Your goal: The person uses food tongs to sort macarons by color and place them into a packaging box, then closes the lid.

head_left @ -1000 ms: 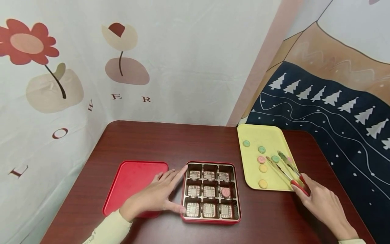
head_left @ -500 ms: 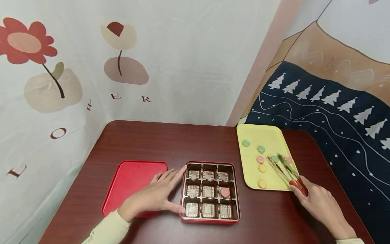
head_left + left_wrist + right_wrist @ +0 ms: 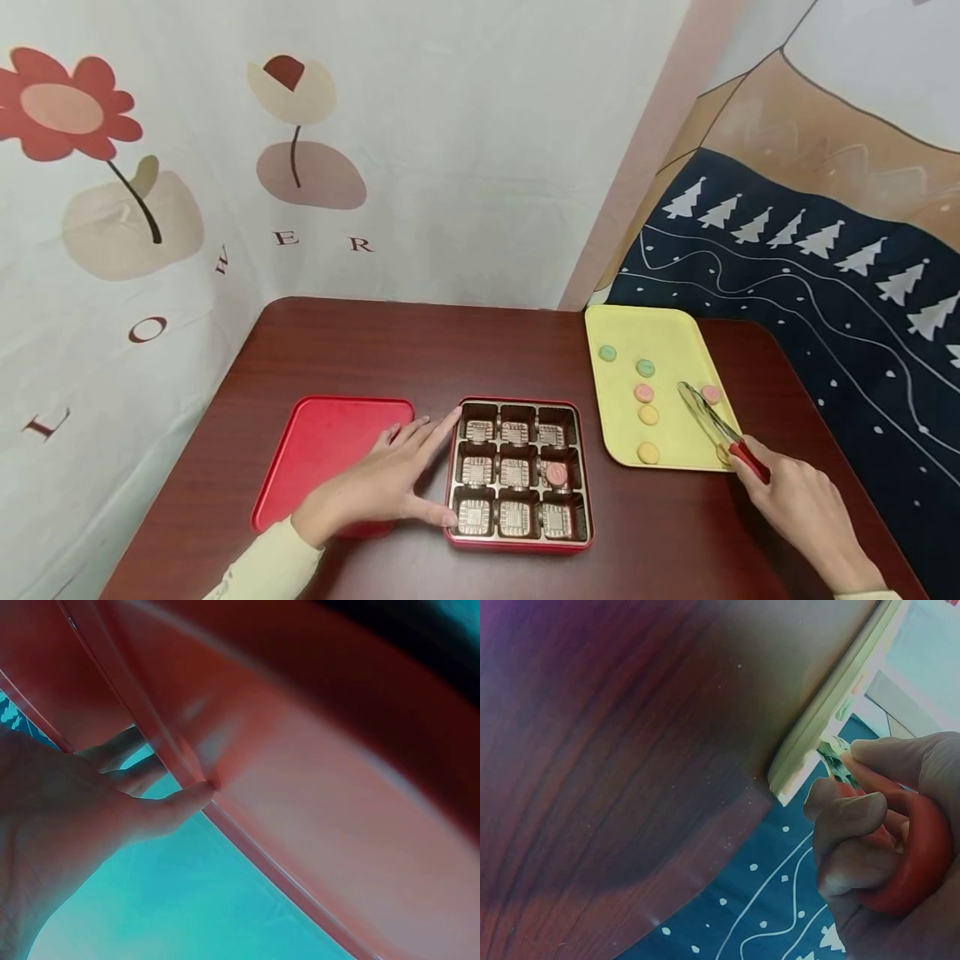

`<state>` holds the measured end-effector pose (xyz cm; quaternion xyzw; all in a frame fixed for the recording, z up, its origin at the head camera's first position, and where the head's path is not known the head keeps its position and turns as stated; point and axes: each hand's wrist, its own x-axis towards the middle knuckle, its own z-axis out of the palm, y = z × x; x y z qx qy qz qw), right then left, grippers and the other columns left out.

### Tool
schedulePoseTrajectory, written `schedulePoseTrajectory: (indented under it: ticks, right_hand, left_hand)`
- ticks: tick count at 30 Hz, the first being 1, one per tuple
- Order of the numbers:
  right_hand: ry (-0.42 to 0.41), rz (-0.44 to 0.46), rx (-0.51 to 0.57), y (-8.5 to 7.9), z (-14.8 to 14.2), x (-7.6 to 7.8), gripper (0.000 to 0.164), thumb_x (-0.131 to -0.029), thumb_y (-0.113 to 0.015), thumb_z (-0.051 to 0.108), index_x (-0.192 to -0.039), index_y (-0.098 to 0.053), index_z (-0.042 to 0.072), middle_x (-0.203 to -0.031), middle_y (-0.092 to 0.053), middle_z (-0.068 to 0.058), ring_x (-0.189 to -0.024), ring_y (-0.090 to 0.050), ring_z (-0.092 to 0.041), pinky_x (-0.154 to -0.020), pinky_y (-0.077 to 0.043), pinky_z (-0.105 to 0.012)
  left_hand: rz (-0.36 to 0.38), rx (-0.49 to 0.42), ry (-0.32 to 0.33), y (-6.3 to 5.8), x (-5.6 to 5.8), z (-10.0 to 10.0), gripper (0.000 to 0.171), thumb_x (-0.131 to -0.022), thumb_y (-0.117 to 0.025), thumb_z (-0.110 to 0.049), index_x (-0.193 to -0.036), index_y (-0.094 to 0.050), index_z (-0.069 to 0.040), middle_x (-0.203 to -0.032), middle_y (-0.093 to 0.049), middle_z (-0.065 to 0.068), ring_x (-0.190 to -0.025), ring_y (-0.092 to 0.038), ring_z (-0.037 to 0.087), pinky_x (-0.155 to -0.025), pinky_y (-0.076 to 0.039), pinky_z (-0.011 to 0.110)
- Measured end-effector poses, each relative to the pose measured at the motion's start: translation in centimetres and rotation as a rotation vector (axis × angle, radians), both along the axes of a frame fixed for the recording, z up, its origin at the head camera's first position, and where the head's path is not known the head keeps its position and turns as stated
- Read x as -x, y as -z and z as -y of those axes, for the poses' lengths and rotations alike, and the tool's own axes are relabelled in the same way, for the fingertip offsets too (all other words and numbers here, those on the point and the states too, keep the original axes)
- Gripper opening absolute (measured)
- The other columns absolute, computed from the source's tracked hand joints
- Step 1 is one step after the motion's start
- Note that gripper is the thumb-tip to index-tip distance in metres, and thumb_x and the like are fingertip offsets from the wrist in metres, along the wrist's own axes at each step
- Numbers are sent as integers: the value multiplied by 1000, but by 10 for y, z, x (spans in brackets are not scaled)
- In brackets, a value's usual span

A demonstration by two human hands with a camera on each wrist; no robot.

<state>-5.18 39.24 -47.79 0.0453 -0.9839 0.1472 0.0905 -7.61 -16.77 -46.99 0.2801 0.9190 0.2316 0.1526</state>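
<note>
My left hand [image 3: 375, 487] lies with fingers spread along the left side of a red box [image 3: 517, 546] with a gold-brown compartment insert. Its index fingertip touches the upper left corner, its thumb the lower left. One pink round sweet [image 3: 556, 474] sits in the right compartment of the middle row. My right hand [image 3: 806, 504] grips red-handled metal tongs [image 3: 712, 414] over a yellow tray [image 3: 618, 417]; the red handle [image 3: 926, 862] also shows in the right wrist view. The tong arms are close together. Whether a green sweet is between the tips cannot be told.
A red lid [image 3: 330, 450] lies left of the box, partly under my left forearm. Green sweets [image 3: 645, 367], pink sweets [image 3: 643, 392] and yellow sweets [image 3: 648, 452] lie spread on the tray. The dark wooden table [image 3: 450, 350] meets hanging cloth [image 3: 450, 208] at the back.
My right hand has squeezed the tongs, bringing their arms together. The green sweet that lay between the tips is no longer visible. My left hand and the box stay put.
</note>
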Motion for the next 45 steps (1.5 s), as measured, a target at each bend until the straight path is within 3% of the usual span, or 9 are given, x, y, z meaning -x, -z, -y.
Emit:
schedulePoseTrajectory:
  ticks: [8, 13, 16, 20, 28, 30, 39, 41, 45]
  right_hand:
    - [-1, -32, 5, -3, -3, -3, 35, -99, -81, 21, -127, -74, 1, -70, -66, -18, -59, -61, -37, -46, -42, -52]
    - [9, -38, 79, -13, 8, -8, 48, -98, -84, 27, -134, -75, -3, -108, -74, -34, -82, -71, -51, -61, -50, -68]
    - [0, -36, 115, -21, 20, -11, 48, -97, -86, 27, -134, -76, -2, -107, -77, -29, -72, -68, -36, -57, -51, -55]
    - [-24, -19, 140, -30, 38, -16, 45, -96, -88, 24, -132, -78, 1, -82, -76, -10, -60, -43, -9, -54, -37, -32]
    - [-126, -41, 185, -38, 72, -28, 44, -87, -94, 16, -129, -82, 10, -77, -68, 8, -59, -39, -2, -52, -35, -24]
    - [-159, -52, 185, -41, 80, -32, 44, -85, -95, 15, -128, -82, 10, -76, -67, 12, -62, -44, 0, -53, -36, -20]
    - [-367, -119, 133, -46, 111, -46, 47, -81, -97, 18, -126, -84, 15, -114, -81, 7, -90, -72, 0, -76, -53, -11]
    - [-411, -95, 133, -46, 118, -49, 47, -83, -97, 20, -127, -83, 16, -114, -80, 10, -92, -73, 0, -75, -56, -15]
    - [-440, 104, 169, -48, 131, -55, 41, -94, -89, 32, -133, -80, 22, -109, -74, 19, -83, -63, 6, -64, -55, -22]
  left_hand:
    - [-9, -1, 10, 1, 1, -1, 136, -81, -80, -80, -178, -2, -26, -173, -36, 16, -157, -32, 50, -118, -23, 81]
    - [-2, -2, 3, -1, 0, 1, 136, -81, -80, -80, -178, -3, -24, -173, -36, 17, -156, -33, 50, -118, -23, 81]
    - [-1, -6, 3, -1, 0, 1, 136, -81, -81, -79, -178, -3, -24, -173, -36, 16, -156, -33, 49, -117, -23, 81]
    - [-7, -3, 7, -1, 1, 1, 136, -80, -81, -79, -178, -4, -24, -174, -35, 14, -157, -33, 49, -117, -24, 81]
    - [-10, 2, 14, -2, 3, -1, 136, -80, -81, -80, -178, -3, -25, -175, -33, 12, -157, -32, 49, -118, -23, 81]
    - [-5, 3, 12, -2, 3, 0, 136, -80, -80, -80, -178, -3, -26, -176, -32, 12, -158, -31, 49, -118, -22, 81]
    - [-5, 2, 7, 0, 2, 1, 136, -80, -81, -80, -178, -3, -26, -174, -36, 14, -157, -32, 48, -118, -23, 81]
    - [-3, -2, 7, 0, 2, 1, 136, -80, -81, -80, -178, -3, -26, -174, -35, 13, -157, -32, 48, -118, -23, 81]
    - [8, -4, 4, 0, 2, 1, 136, -80, -80, -80, -178, -3, -27, -175, -34, 13, -157, -31, 49, -119, -22, 80]
